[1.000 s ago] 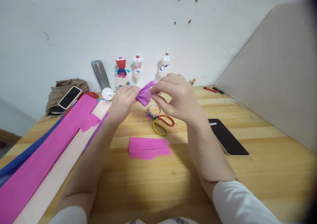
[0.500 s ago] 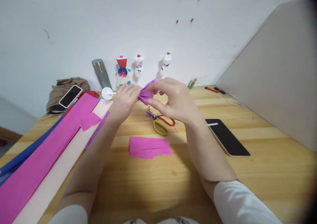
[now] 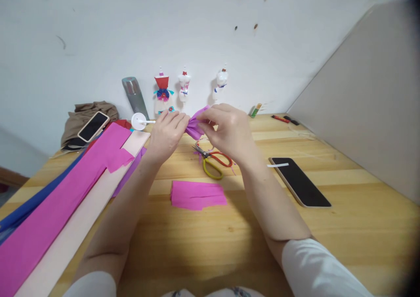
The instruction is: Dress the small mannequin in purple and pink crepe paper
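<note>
Gathered purple crepe paper (image 3: pixel 196 123) fans out between my two hands above the table. My left hand (image 3: pixel 169 135) is closed round its left side, and a white stand with a round base (image 3: pixel 139 121) sticks out beside that hand. My right hand (image 3: pixel 226 126) pinches the paper's right edge between thumb and fingers. Below the hands lie scissors with red and yellow handles (image 3: pixel 213 163). Nearer to me rests a flat magenta paper piece (image 3: pixel 198 195).
Long magenta paper (image 3: pixel 65 192) and cream paper strips cover the left side. A phone (image 3: pixel 94 127) leans on brown cloth (image 3: pixel 75 122), near a grey bottle (image 3: pixel 135 96). Decorated small figures (image 3: pixel 162 91) stand by the wall. A black tablet-like device (image 3: pixel 302 183) lies at right.
My right thumb and fingers have closed onto the paper's edge. The white round base has shifted slightly left and tilted.
</note>
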A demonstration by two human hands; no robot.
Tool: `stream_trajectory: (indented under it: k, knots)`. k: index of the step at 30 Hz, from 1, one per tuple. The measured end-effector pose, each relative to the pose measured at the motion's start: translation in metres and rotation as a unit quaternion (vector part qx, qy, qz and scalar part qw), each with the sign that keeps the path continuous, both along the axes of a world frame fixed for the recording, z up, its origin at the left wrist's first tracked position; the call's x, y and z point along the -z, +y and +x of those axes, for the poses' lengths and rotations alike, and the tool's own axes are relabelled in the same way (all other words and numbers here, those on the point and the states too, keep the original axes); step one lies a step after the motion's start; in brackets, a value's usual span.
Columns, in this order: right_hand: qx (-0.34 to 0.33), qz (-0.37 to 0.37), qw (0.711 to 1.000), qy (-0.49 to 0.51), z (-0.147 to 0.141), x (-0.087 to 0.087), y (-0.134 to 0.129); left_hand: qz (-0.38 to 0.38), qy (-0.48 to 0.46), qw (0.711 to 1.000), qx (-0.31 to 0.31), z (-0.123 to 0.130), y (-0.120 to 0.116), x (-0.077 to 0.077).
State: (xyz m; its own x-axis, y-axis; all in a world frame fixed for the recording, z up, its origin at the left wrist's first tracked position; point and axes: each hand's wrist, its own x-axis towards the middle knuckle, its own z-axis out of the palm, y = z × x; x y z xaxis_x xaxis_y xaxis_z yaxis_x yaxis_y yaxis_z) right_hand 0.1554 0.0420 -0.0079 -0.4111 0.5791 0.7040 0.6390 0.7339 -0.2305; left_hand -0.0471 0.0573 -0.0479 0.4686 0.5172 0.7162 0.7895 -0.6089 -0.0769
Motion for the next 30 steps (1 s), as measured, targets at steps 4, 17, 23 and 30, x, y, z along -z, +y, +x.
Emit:
stream_trajectory:
  k: [4, 17, 23, 30]
  knots:
    - [0.023, 0.012, 1.0, 0.003, -0.0024, -0.0001, -0.0026, 0.033, 0.027, 0.999, -0.021, -0.0001, 0.0013, 0.0028]
    - [0.038, 0.038, 0.999, -0.01, -0.0039, 0.0019, -0.0026, 0.043, 0.042, 0.998, -0.027, -0.0004, 0.0012, 0.003]
    - [0.026, 0.019, 0.999, 0.01, -0.0054, 0.0026, -0.0046, 0.056, 0.046, 0.997, -0.031, -0.0017, 0.0034, 0.0044]
    - [0.016, -0.02, 0.999, 0.045, -0.0085, 0.0046, -0.0052, 0.056, 0.054, 0.996, -0.032, -0.0007, 0.0028, 0.0033]
